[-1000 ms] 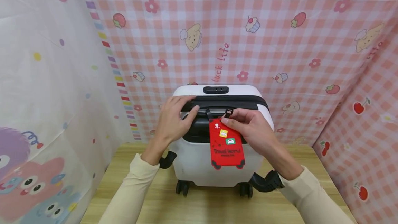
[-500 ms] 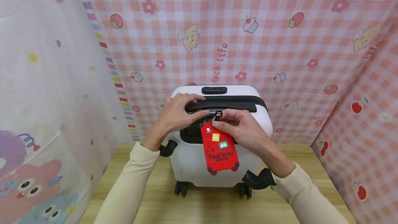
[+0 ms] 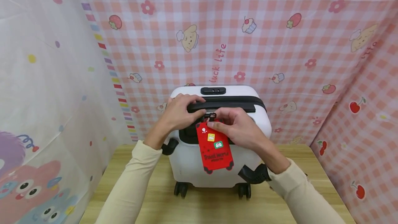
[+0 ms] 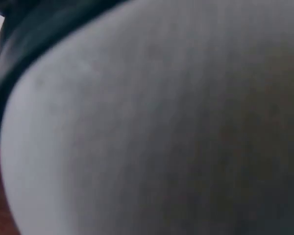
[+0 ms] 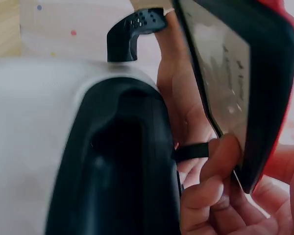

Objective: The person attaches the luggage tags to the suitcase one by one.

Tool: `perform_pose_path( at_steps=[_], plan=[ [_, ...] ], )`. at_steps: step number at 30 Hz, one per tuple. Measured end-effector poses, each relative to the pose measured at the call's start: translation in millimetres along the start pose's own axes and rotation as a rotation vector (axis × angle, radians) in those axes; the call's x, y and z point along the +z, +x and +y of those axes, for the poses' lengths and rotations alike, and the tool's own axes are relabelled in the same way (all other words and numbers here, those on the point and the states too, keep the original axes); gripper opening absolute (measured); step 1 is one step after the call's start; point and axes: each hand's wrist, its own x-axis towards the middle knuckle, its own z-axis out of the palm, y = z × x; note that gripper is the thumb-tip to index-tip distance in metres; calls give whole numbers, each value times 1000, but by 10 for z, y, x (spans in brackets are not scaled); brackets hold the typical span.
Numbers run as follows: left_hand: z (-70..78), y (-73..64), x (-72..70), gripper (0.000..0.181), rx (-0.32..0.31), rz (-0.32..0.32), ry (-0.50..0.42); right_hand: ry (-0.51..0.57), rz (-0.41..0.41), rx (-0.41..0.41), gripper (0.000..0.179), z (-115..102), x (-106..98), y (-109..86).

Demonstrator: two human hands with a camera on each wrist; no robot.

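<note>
Well, gap btwn tag (image 3: 215, 148) & case (image 3: 186, 168)

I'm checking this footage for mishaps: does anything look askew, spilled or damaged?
Only the red luggage tag stands out: it hangs tilted, not square to the white suitcase behind it, with the right hand pinching its upper end. No spill or damage shows.

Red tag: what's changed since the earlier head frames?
The right hand has moved left, bringing the red tag and its black buckle closer to the left hand; the tag now hangs more tilted. The left hand has shifted right along the handle; whether it has gripped the strap can't be told. No release shows. The suitcase stays upright.
</note>
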Motion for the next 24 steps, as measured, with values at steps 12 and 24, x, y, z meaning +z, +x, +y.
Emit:
perform_pose_path(
  at_steps=[12, 24],
  plan=[
    [18, 19, -39, 34, -40, -43, -114, -45, -84, -209, 4, 93, -88, 208],
    [146, 19, -114, 46, -152, -74, -85, -35, -141, -247, 6, 225, -103, 252]
  ],
)
